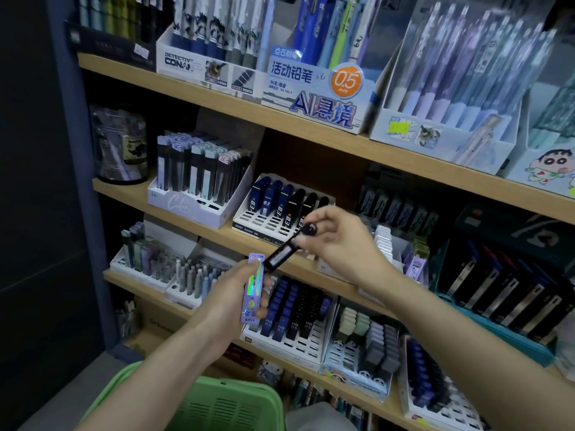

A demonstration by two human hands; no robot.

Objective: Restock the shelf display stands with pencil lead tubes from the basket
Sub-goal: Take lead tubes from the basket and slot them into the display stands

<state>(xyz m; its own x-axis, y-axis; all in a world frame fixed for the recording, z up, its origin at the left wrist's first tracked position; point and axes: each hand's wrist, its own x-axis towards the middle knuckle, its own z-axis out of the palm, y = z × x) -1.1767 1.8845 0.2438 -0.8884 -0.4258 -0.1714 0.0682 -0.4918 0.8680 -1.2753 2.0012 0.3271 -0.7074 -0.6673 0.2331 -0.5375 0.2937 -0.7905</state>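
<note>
Wooden shelves [124,188] carry white slotted stands [257,218] part-filled with lead tubes [281,203]. My left hand [228,295] grips a holographic tube [253,289], my right hand [340,242] pinches a black tube [280,255], both above the green basket [217,405].

Premises: stationery shop. Evidence — wooden shelves [202,94] stocked w/ branded retail display boxes [314,88] of pens [460,66], mech. pencils [326,26], lead tubes [273,202] in slotted stands [258,217]; yellow sticker [398,127] — green basket [217,405] below.

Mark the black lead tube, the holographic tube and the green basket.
black lead tube [278,256]: head view, mid-body label.
holographic tube [255,279]: head view, shiny front.
green basket [217,402]: head view, slatted wall.
</note>
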